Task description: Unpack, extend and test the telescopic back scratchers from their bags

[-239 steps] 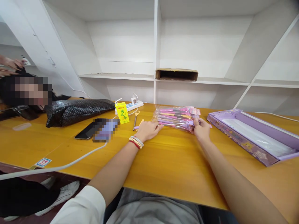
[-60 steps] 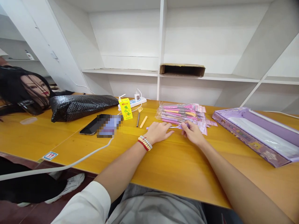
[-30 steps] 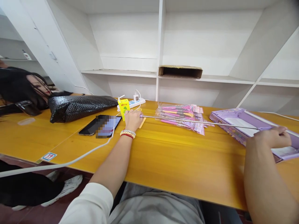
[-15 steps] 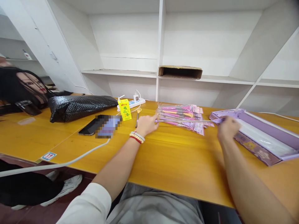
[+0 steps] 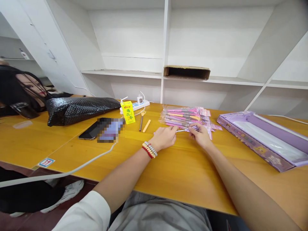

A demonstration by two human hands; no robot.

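In front of me, both hands hold a telescopic back scratcher (image 5: 181, 130) with a metal rod and a light purple claw head. My left hand (image 5: 164, 138), wearing beaded bracelets, is closed around its handle end, with a bit of purple showing past the fingers. My right hand (image 5: 201, 135) pinches it by the claw head. Just behind the hands lies a pile of plastic-bagged back scratchers (image 5: 185, 115) in pink, purple and yellow. To the left of my left hand, a yellow-clawed piece with a dark rod (image 5: 141, 122) lies beside a separate yellow handle (image 5: 146, 126).
An open purple box (image 5: 255, 144) sits to the right. On the left are a yellow drink carton (image 5: 128, 112), a power strip (image 5: 141, 104), a phone (image 5: 90, 130), a black bubble-wrap package (image 5: 79, 109) and a mannequin head (image 5: 30, 86). A cardboard box (image 5: 186, 73) rests on the shelf.
The purple back scratcher was drawn out long between my hands and is now much shorter. My right hand has moved left, and my left hand right and slightly nearer, uncovering the yellow handle.
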